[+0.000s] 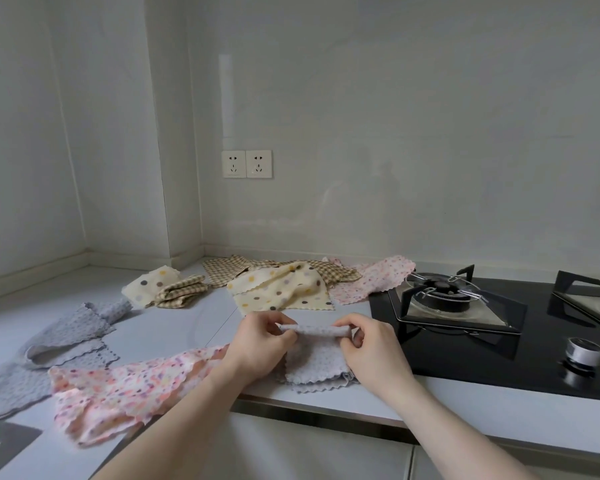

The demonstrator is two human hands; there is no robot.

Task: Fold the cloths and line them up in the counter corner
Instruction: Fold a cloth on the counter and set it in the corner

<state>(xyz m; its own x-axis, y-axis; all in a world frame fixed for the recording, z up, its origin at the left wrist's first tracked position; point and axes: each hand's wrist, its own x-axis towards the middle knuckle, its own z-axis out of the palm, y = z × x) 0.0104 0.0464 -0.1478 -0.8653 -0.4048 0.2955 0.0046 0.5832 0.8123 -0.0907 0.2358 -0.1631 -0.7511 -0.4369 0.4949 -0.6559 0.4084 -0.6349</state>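
Countertop (174, 320) of pale grey stone runs into a wall corner at the far left, where folded cloths are meant to line up; none sits there yet, so the task looks barely begun. A black glass gas hob (471, 355) fills the right side. Unfolded cloths lie scattered: a pink floral scalloped cloth (125, 386) near the front edge, grey textured cloths (66, 334) at left, cream polka-dot cloths (278, 289) and brown gingham ones (229, 270) toward the back wall. At the front edge, just beside the hob, lies the small grey dotted cloth (317, 362). The left hand (260, 344) and right hand (371, 344) each pinch its raised far fold between thumb and fingertips, probably to keep the crease straight while doubling it over.
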